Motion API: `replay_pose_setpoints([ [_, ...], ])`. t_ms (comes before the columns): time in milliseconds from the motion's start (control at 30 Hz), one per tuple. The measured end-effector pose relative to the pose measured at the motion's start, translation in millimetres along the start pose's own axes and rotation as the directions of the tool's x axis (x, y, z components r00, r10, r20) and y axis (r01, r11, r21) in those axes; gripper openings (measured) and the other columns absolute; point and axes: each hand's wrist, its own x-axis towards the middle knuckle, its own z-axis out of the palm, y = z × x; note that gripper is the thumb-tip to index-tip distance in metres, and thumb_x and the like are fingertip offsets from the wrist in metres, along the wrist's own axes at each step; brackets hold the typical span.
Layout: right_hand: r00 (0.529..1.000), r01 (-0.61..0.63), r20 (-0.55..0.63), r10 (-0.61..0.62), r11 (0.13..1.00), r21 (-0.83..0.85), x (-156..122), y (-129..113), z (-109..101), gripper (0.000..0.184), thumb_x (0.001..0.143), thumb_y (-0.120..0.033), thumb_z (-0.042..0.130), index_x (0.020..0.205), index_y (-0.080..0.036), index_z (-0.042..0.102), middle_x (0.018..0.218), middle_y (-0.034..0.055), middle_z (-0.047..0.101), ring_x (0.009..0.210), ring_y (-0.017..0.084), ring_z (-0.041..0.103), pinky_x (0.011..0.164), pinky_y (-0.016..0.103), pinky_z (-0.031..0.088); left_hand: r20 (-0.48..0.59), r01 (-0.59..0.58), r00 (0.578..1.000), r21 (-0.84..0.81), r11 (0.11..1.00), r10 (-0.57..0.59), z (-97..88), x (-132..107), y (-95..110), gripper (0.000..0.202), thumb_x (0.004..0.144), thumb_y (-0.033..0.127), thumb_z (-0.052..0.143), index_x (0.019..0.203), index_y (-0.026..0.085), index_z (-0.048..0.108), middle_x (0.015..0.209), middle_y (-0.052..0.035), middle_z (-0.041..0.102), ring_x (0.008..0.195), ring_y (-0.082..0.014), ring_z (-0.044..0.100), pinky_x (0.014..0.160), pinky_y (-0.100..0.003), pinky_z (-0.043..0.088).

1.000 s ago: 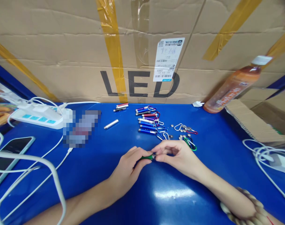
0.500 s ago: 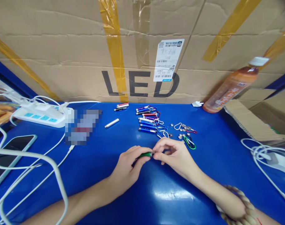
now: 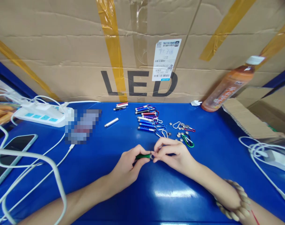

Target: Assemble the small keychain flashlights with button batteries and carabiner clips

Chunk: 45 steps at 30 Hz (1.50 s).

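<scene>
My left hand is closed around a small green metal flashlight tube, its silvery end pointing right. At that end the fingertips of my right hand are pinched together, and what they hold, if anything, is too small to make out. Beyond my hands several mini flashlights in blue, black, red and silver lie in a column with carabiner clips on their ends. To their right are loose button cells, a green carabiner and a silver carabiner.
A silver tube and a few thin tubes lie farther left. Phones, a power strip and looping white cables take up the left side. A large carton stands behind; a drink bottle leans at the right.
The right fingers have closed in on the end of the green flashlight tube, and more of the tube shows between the left fingers. The view has shifted slightly.
</scene>
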Motion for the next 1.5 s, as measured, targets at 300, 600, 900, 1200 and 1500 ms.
replay_pose_setpoints([
  [300,0.993,-0.051,-0.103,0.053,0.999,0.019,5.7,-10.5,9.3,0.025,0.079,-0.03,0.063,0.057,-0.017,0.064,0.064,0.0016,0.059,0.057,0.009,0.055,0.047,0.02,0.043,-0.082,-0.162,0.982,0.12,0.98,0.172,1.7,-0.2,-4.2,0.014,0.085,0.018,0.046,0.072,0.019,0.05,0.07,-0.0005,0.06,0.068,-0.0129,0.057,0.066,-0.024,0.045],
  [600,0.9,-0.409,-0.065,0.432,0.886,0.219,11.7,-15.4,14.0,0.032,0.075,-0.043,0.062,0.061,-0.017,0.05,0.062,-0.0013,0.055,0.044,0.008,0.054,0.038,0.019,0.042,-0.164,-0.112,0.976,0.178,0.978,0.142,-4.6,9.5,-6.1,0.01,0.083,0.019,0.053,0.075,0.018,0.058,0.076,-0.0006,0.066,0.071,-0.0133,0.058,0.066,-0.024,0.043],
  [900,0.944,-0.323,-0.169,0.282,0.889,-0.324,8.6,-5.5,2.2,0.014,0.081,-0.031,0.057,0.075,-0.019,0.061,0.076,0.0006,0.061,0.056,0.009,0.055,0.054,0.022,0.045,-0.138,-0.024,0.988,0.295,0.955,0.068,-22.4,21.6,-14.9,0.01,0.083,0.02,0.054,0.088,0.021,0.063,0.087,-0.0003,0.064,0.084,-0.0149,0.057,0.078,-0.027,0.042],
  [1200,0.933,-0.353,-0.123,0.337,0.805,-0.477,6.4,-10.5,3.0,0.009,0.077,-0.029,0.058,0.072,-0.021,0.059,0.079,-0.003,0.06,0.052,0.007,0.054,0.053,0.021,0.041,0.01,-0.241,0.95,0.66,0.711,0.313,-21.8,17.8,-24.8,0.018,0.084,0.018,0.053,0.093,0.025,0.068,0.087,-0.0028,0.06,0.078,-0.0169,0.049,0.066,-0.03,0.033],
  [1500,0.93,-0.347,-0.118,0.349,0.722,-0.599,8.0,-11.2,-2.4,0.019,0.08,-0.034,0.054,0.068,-0.02,0.056,0.082,-0.0027,0.06,0.056,0.009,0.055,0.051,0.021,0.037,-0.042,-0.09,0.986,0.673,0.735,0.16,-36.3,26.4,-30.5,0.017,0.083,0.024,0.057,0.097,0.021,0.066,0.086,-0.0026,0.06,0.079,-0.0164,0.054,0.069,-0.03,0.035],
])
